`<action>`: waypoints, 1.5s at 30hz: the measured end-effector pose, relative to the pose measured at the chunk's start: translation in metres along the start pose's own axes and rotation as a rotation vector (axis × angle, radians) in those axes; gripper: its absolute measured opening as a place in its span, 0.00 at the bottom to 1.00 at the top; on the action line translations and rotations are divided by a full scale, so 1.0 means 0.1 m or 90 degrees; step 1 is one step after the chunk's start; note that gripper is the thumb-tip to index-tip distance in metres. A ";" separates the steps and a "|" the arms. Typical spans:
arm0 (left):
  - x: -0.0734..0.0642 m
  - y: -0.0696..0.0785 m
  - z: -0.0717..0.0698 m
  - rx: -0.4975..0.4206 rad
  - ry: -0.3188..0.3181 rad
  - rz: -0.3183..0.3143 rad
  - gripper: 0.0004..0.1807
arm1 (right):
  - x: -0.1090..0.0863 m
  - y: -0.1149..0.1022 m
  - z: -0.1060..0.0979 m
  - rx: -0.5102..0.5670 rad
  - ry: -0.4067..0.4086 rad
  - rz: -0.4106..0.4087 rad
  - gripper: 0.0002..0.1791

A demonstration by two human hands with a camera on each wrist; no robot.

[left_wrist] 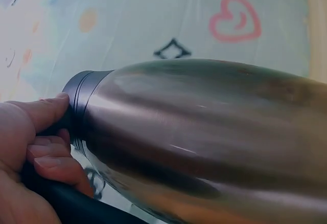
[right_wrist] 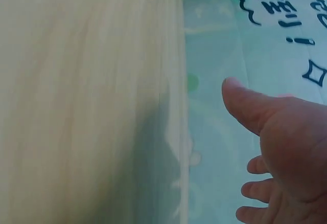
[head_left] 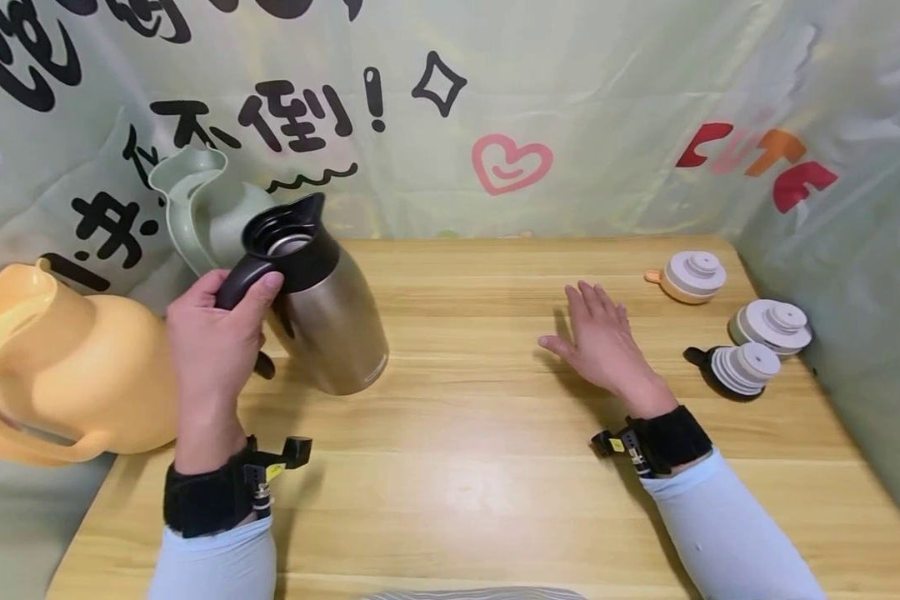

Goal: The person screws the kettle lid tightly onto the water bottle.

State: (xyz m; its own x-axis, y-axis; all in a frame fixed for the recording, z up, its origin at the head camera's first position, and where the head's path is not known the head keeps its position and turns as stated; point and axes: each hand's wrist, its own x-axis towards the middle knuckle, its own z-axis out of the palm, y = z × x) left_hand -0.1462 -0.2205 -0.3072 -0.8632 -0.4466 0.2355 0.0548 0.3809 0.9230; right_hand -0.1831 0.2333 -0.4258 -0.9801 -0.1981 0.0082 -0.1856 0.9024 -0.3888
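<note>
My left hand [head_left: 213,342] grips the black handle of a steel thermos jug [head_left: 335,321], thumb on top near the collar. Its black-rimmed mouth has no lid on it, so the metal inside shows. In the left wrist view, fingers curl round the handle beside the black collar [left_wrist: 84,98], and the brushed body stretches to the right. My right hand [head_left: 603,346] holds nothing; its fingers are straight and the thumb spread, with a shadow on the wooden table [head_left: 450,433] beside it. The right wrist view shows this hand [right_wrist: 291,147] with its thumb out.
A yellow-orange jug [head_left: 120,367] stands at the left edge, with a pale green jug [head_left: 228,221] behind the thermos jug. At the right lie an orange-and-white lid [head_left: 693,277], a white-and-green lid [head_left: 770,327] and a black-and-white lid [head_left: 738,371]. A printed curtain [head_left: 607,100] borders the table.
</note>
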 end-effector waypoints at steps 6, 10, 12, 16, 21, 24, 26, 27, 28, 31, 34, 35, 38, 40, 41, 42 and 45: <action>-0.01 0.14 0.31 -0.009 -0.057 0.041 0.21 | -0.17 0.20 -0.12 0.030 0.082 0.023 0.47; -0.01 0.18 0.49 -0.022 -0.081 0.052 0.21 | -0.30 0.32 -0.24 0.047 0.148 0.076 0.39; -0.01 0.19 0.58 -0.039 -0.092 0.058 0.21 | -0.36 0.37 -0.32 0.051 0.183 0.107 0.35; 0.00 0.20 0.71 -0.067 -0.121 0.057 0.20 | -0.48 0.50 -0.50 0.037 0.236 0.164 0.30; 0.03 0.20 0.76 -0.083 -0.146 0.059 0.21 | -0.64 0.66 -0.70 0.018 0.267 0.262 0.30; 0.06 0.19 0.77 -0.086 -0.156 0.067 0.22 | -0.76 0.77 -0.81 0.018 0.248 0.342 0.38; 0.07 0.18 0.77 -0.089 -0.164 0.071 0.22 | -0.86 0.85 -0.88 0.020 0.210 0.396 0.46; 0.08 0.18 0.77 -0.088 -0.166 0.075 0.22 | -0.90 0.89 -0.90 0.020 0.193 0.417 0.50; 0.08 0.17 0.77 -0.088 -0.168 0.077 0.22 | -0.94 0.94 -0.92 0.020 0.173 0.437 0.55; 0.10 0.16 0.77 -0.091 -0.173 0.084 0.22 | -1.03 1.07 -0.93 0.013 0.106 0.478 0.65; 0.11 0.15 0.77 -0.097 -0.175 0.089 0.22 | -1.04 1.17 -0.89 0.027 0.038 0.494 0.72; 0.11 0.15 0.77 -0.098 -0.175 0.090 0.22 | -1.03 1.20 -0.87 0.033 0.015 0.497 0.75; 0.13 0.15 0.77 -0.102 -0.180 0.090 0.22 | -0.99 1.26 -0.82 0.059 -0.033 0.503 0.78; 0.13 0.15 0.77 -0.104 -0.183 0.089 0.21 | -0.97 1.28 -0.79 0.059 -0.046 0.498 0.78; 0.13 0.14 0.77 -0.105 -0.185 0.089 0.21 | -0.97 1.28 -0.77 0.054 -0.043 0.491 0.76; 0.13 0.14 0.77 -0.107 -0.188 0.088 0.21 | -0.96 1.29 -0.75 0.046 -0.042 0.481 0.75; 0.13 0.14 0.77 -0.110 -0.191 0.085 0.20 | -0.93 1.28 -0.69 0.013 -0.015 0.434 0.68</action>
State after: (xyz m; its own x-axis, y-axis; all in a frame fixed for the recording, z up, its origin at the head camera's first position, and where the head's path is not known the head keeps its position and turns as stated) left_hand -0.1959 -0.1585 -0.3150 -0.9501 -0.1353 0.2810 0.2386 0.2653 0.9342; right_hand -0.1208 0.3933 -0.4129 -0.8756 0.4041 -0.2646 0.4747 0.8212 -0.3167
